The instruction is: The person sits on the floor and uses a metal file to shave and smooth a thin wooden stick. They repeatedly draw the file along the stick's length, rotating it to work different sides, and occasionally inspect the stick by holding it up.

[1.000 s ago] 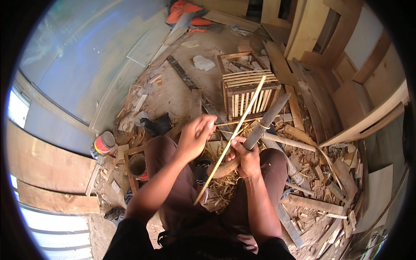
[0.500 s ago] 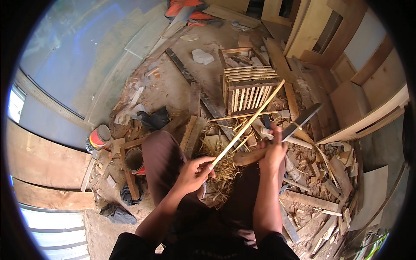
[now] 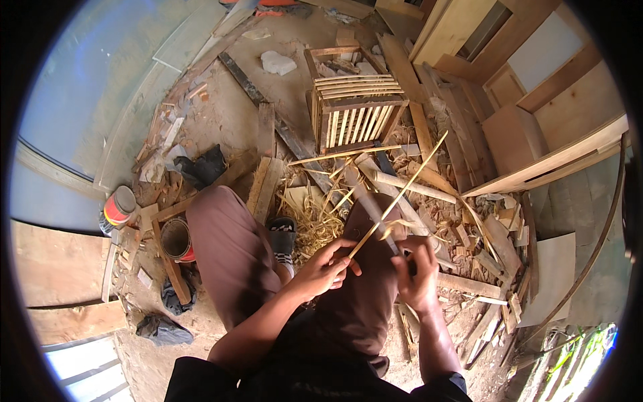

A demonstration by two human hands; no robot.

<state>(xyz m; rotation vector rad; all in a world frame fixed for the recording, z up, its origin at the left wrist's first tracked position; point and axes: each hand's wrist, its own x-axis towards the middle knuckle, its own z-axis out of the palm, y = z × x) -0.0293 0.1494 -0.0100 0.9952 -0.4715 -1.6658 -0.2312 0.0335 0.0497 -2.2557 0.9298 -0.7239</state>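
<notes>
A long thin pale wooden strip (image 3: 416,175) slants up and to the right from my left hand (image 3: 323,271), whose fingers pinch its lower end. My right hand (image 3: 418,276) is closed round the handle of a long-bladed knife, the handle mostly hidden by the fingers. Smeared by motion, the knife's blade (image 3: 370,206) points up and left and crosses the strip above my right thigh. A curled shaving (image 3: 396,226) hangs at the crossing. Beyond my hands stands a box-like frame with pale slats (image 3: 358,120).
Pale shavings (image 3: 313,231) lie between my legs. Another thin strip (image 3: 345,155) rests before the slatted frame. Offcuts (image 3: 492,258) litter the right side, near leaning wooden panels (image 3: 549,161). Two paint cans (image 3: 120,204) and a black plastic bag (image 3: 204,167) are at left.
The knife has swung from pointing up-right to pointing up-left, its blade now across the strip. My left hand still holds the strip. The view has shifted, and my right leg has come up.
</notes>
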